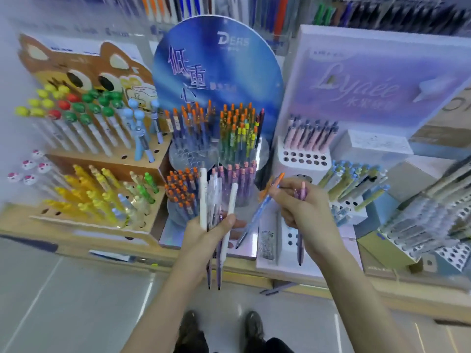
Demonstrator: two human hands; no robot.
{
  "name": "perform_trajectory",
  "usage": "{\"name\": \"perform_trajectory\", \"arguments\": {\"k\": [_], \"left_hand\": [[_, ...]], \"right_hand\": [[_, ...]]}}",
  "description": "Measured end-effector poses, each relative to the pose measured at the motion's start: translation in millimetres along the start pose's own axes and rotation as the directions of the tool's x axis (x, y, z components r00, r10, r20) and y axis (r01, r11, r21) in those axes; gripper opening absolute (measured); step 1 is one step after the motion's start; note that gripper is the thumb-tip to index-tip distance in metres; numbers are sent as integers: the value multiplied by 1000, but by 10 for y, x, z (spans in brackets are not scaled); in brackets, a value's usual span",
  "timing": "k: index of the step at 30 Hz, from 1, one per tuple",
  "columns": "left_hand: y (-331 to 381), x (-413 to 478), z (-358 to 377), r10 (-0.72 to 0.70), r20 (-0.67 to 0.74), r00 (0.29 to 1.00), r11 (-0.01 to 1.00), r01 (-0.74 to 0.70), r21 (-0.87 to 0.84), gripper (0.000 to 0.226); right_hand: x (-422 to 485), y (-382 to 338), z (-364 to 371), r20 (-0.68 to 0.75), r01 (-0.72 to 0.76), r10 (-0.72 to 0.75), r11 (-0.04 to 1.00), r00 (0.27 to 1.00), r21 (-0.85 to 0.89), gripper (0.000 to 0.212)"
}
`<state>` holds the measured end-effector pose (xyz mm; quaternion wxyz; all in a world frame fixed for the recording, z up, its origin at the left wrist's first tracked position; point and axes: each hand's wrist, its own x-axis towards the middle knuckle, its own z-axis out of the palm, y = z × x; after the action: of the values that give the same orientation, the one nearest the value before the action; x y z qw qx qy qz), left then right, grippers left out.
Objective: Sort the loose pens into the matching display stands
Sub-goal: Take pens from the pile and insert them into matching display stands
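My left hand grips a bunch of loose pens, white and purple, held upright in front of the blue round display stand. My right hand holds a blue pen with an orange cap, slanted down to the left, and a purple pen with a pink cap pointing down. Both hands hover just before the stand's clear cups of orange-capped pens and pink-capped purple pens.
A cat-shaped cardboard stand with fruit-topped and yellow pens stands at the left. At the right stands a lilac display stand with pink pens and white holed blocks. More pen racks crowd the far right. The shelf edge runs below my hands.
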<state>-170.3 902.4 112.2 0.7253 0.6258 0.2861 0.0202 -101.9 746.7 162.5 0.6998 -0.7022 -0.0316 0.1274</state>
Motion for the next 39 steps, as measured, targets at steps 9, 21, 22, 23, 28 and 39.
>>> {"name": "perform_trajectory", "arguments": {"k": [9,21,22,23,28,39], "left_hand": [[45,188,-1032,67,-73,995,993,-59,102,12],[-34,417,-1515,68,23,997,994,-69,82,10],[-46,421,-1529,71,37,997,994,-74,85,12],[-53,419,-1536,74,48,996,993,-78,87,12],[-109,445,-1561,71,75,995,993,-77,87,5],[-150,459,-1613,75,103,992,995,-82,65,6]], "right_hand": [[83,427,707,-203,101,-178,935,963,-341,3],[-173,878,1302,-390,63,-224,921,893,-385,12],[-174,920,1333,-394,71,-229,924,890,-376,12],[-168,956,1359,-392,78,-235,923,889,-376,12],[-103,1142,1426,-396,73,-238,919,887,-388,13],[177,1200,1488,-43,200,-368,595,929,-779,11]]}}
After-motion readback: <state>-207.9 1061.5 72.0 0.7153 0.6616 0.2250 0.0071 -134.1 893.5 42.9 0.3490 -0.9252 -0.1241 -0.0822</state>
